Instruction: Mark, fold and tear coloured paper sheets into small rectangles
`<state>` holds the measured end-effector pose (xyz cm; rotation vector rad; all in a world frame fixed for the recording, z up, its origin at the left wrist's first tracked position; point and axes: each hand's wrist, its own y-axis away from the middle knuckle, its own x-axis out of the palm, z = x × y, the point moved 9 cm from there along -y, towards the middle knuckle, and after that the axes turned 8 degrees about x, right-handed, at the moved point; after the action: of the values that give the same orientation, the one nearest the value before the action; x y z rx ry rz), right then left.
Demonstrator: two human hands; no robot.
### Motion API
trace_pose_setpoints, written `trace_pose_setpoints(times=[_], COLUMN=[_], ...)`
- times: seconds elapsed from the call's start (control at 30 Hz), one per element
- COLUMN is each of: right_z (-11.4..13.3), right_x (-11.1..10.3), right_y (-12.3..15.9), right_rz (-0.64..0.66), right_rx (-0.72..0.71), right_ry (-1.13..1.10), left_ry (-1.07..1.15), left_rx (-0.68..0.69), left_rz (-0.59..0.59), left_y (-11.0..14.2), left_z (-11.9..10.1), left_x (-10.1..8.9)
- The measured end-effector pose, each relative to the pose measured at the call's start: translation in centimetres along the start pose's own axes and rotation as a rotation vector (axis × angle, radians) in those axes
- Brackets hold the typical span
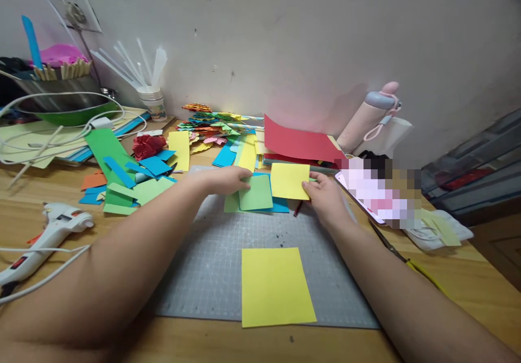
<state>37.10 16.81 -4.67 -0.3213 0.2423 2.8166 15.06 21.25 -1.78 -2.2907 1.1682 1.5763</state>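
My right hand (328, 197) pinches a yellow paper square (290, 180) by its right edge, thumb in front, and holds it over the far side of the grey cutting mat (211, 265). At the upper left corner of a light green paper square (256, 193), the fingers of my left hand (230, 181) are closed on the paper. Blue paper (280, 205) and more green paper show beneath and beside that square. Nearer to me, a larger yellow paper sheet (277, 287) lies flat across the mat's front edge.
A white glue gun (52, 238) lies left with its cable. Paper scraps (150, 186), paper flowers (211, 127) and a cup of clear sticks (152, 102) stand or lie behind. Red paper (301, 140), a pink bottle (368, 116), a phone (362, 195) and yellow-handled pliers (423, 276) are rightward.
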Motion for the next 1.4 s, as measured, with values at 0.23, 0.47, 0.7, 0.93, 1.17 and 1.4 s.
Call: trace_pose_setpoints(times=[0.23,0.47,0.7,0.93,1.17,1.4], right_z=[1.1,2.7,3.4,2.9,4.0,3.9], right_x=[5.7,5.9,7.0,7.3,6.4,7.4], right_y=[2.4,2.6,2.6,3.3,4.3,5.7], right_rz=[0.241,0.164,0.121,0.116,0.084,0.182], right_rx=[-0.074,-0.212,-0.283,-0.378,-0.49,-0.542], right_ry=[0.187,0.455,0.651,0.794,0.814,0.872], left_ry=[0.082,-0.055,-0.119,-0.049,0.42,1.131], left_rx=[-0.004,-0.026,-0.054,-0.123,-0.302,-0.364], left_rz=[-0.074,0.018,0.065,-0.18,-0.575,-0.646], left_y=[0.1,-0.8,-1.2,-0.8,4.2,6.7], left_z=[0.1,-1.5,-1.7,-1.2,3.9,5.3], left_x=[-0.9,0.6,0.9,0.2,-1.2,1.1])
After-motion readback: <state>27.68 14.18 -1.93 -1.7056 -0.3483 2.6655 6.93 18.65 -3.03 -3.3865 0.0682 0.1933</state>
